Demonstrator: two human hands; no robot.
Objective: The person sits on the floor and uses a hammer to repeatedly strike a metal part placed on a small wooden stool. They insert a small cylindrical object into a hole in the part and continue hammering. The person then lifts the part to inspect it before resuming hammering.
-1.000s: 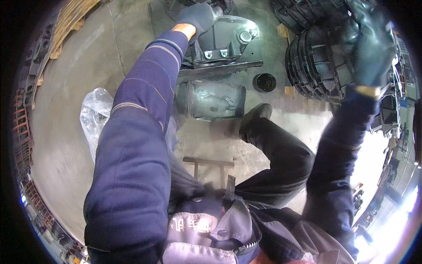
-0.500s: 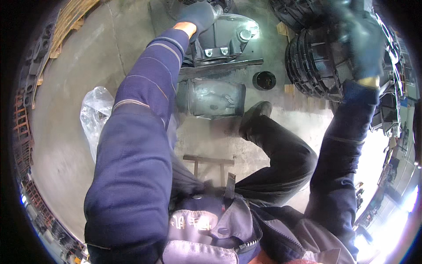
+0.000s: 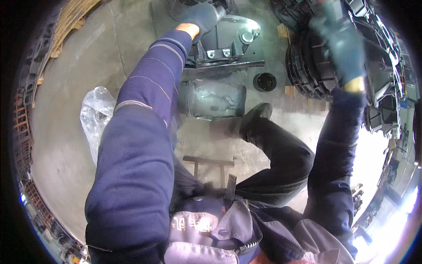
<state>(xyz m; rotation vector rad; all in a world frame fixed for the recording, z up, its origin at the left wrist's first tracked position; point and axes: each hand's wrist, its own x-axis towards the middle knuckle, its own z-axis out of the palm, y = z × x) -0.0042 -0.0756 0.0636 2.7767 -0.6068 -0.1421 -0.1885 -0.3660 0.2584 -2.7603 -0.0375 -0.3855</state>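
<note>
My left hand (image 3: 200,18), in a dark blue-grey glove, is closed at the top edge of a dark cast metal housing (image 3: 226,37). Something pale and short shows at its fingertips, too small to make out. The housing has a round boss and two light lugs along its near side. At the upper right, my gloved right hand (image 3: 342,46) is smeared by motion in front of a stack of black ribbed round housings (image 3: 307,66). Its fingers do not show clearly, nor does anything held in them.
A shallow metal tray (image 3: 193,99) and a black round cup (image 3: 265,82) are on the concrete floor. A dark bar (image 3: 224,66) lies between tray and housing. Clear plastic sheeting (image 3: 95,112) is at the left, and a low metal frame (image 3: 209,161) stands near my legs.
My right hand has swung left across the black housings. My left hand has shifted very slightly right and stays at the housing's top edge.
</note>
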